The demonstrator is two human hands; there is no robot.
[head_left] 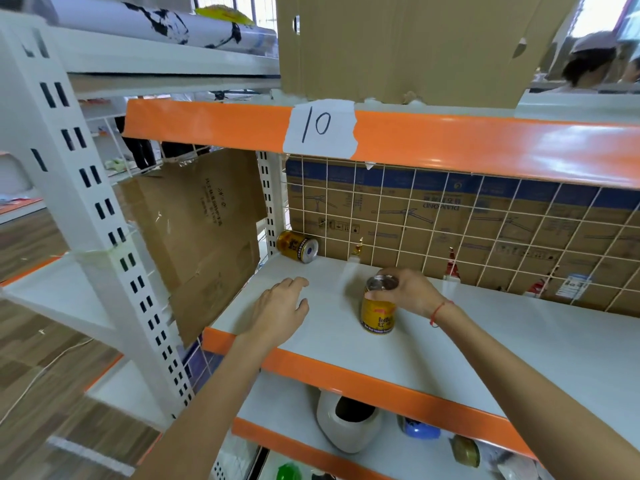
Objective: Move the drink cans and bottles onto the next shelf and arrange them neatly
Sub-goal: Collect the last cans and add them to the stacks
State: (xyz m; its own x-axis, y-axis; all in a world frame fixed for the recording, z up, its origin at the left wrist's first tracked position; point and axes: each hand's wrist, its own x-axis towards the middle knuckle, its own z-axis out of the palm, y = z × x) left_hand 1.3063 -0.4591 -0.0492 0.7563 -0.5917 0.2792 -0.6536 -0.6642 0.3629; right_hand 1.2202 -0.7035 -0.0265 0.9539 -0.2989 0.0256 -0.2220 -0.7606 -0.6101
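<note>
So far, only two cans are seen on the shelf point(450, 344): an upright can point(378, 311), gripped at its top by the right hand point(412, 292) mid-shelf, and a toppled can point(298, 246) at the back left corner. The left hand point(278, 308) lies relaxed, holding nothing. More drinks point(420, 428) are left below.

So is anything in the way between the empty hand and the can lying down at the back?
No, nothing visible. Only bare shelf lies between the left hand and the tipped can in the back corner. The right hand holds the other can, off to the side.
</note>
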